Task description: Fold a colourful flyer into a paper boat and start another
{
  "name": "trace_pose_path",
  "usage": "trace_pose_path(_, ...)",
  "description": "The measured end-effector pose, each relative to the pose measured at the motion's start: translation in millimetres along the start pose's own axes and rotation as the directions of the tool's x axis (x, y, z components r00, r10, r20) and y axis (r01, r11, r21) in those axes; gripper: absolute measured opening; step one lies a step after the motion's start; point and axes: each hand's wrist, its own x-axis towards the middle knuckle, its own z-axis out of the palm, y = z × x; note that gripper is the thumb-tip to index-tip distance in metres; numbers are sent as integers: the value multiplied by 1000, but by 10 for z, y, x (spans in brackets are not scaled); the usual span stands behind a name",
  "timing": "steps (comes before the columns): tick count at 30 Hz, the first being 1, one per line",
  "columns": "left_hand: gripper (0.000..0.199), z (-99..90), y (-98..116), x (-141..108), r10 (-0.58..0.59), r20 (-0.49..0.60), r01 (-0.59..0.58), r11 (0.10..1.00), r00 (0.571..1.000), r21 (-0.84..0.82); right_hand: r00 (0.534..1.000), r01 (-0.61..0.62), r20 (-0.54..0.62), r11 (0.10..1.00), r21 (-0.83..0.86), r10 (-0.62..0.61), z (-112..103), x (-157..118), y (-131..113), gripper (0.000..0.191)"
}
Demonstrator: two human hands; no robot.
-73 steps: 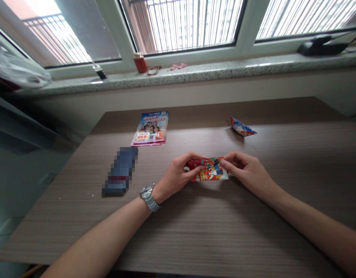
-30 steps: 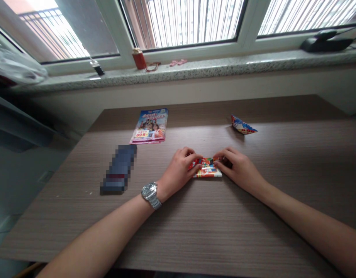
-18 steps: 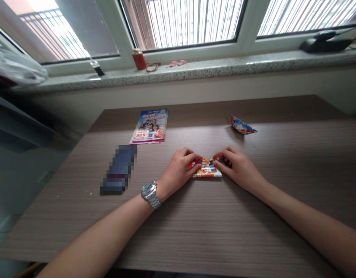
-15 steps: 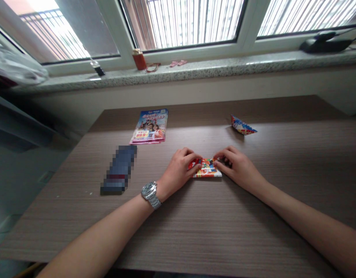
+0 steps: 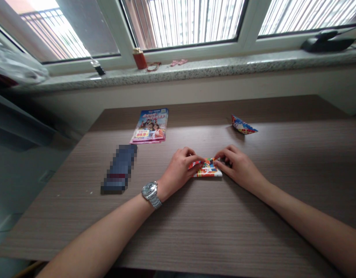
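Note:
A small folded sheet of colourful printed paper [image 5: 209, 170] lies on the table between my hands, with red, yellow and white parts showing. My left hand [image 5: 186, 164] grips its left side, the thumb low and the index finger stretched over the top edge. At the right edge my right hand [image 5: 235, 164] pinches the paper between thumb and fingers. The fingers cover both ends of the sheet. Beyond my right hand sits a folded paper boat [image 5: 243, 126] in blue, red and white print.
A stack of printed flyers [image 5: 151, 126] lies at the back left of the brown table [image 5: 195, 231]. Nearer stands out a dark, pixelated flat object [image 5: 119, 170]. On the stone windowsill [image 5: 218, 69] are a red lighter-shaped item [image 5: 139, 59] and a black device with cables [image 5: 327, 42].
My left index finger has reached further right across the top of the folded paper. My right hand holds nearly the same place.

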Motion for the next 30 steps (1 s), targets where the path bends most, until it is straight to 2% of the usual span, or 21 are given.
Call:
trace_pose_path(18,18,34,-52,-3,65,-15,-64,996,998,56,999,40,9,999,-33,-40,-17,-4,-14,5)
trace_pose_path(30,19,30,-36,4,70,-20,-69,996,997,58,999,37,-11,999,-30,-37,6,0,14,7)
